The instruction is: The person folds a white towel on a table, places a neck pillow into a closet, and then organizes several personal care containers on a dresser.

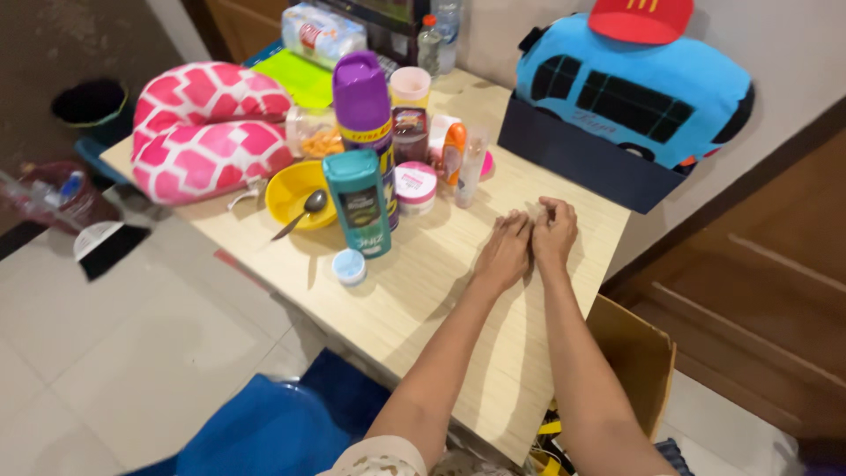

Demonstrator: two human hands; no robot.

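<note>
**Resting both hands together on bare wood**

Pressing side by side right of centre frame, the left hand (504, 249) and right hand (553, 231) lay on the wooden table (423, 291), fingers curled inward; whether they pinched anything could not be told. Nothing looked lifted or opened. Left of them stood a teal bottle (358, 203), a purple can (363, 115) and a yellow bowl (295, 192), untouched.

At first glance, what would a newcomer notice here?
Two bare hands, left hand and right hand, rest together on the pale wooden table. Far left lies a pink-and-white patterned neck pillow; far right, a blue bus-shaped plush cushion sits in a dark box.
</note>
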